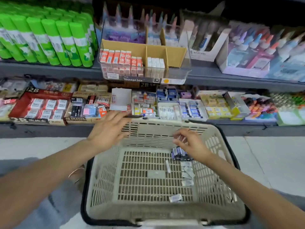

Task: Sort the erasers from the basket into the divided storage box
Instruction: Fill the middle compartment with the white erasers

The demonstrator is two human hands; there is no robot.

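Take the basket (105,179) as your reference; it is a beige moulded-plastic crate with slotted walls, a slotted floor and a dark rim. Nearest you, on its floor by the near wall, lies one small wrapped eraser (175,198) with a glossy film. Further in, along the right wall, sits a loose heap of pale wrapped erasers (187,175), with a single white stick eraser (168,166) just left of it, and beyond these a cluster of dark blue-sleeved erasers (179,153). Your right hand (189,142) hovers over the dark cluster with fingers curled narrowly inward; they appear to pinch a small pale item, but blur prevents confirmation. Your left hand (109,129) is at the far left rim of the basket with fingers extended and relaxed, holding nothing. For this step, secure one type at a time: close the fingertips on the short faces of a piece, since the film wrap is likely slippery, and lift clear of the slots before travelling. Steady the rim with the left hand. Beyond the basket, on the upper shelf, stands the storage box (175,75), a clear rigid bin with cardboard dividers: orange-sleeved erasers (120,61) fill the left compartment, white erasers (156,63) the middle, and the right compartment looks unfilled, likely the destination for the next type.
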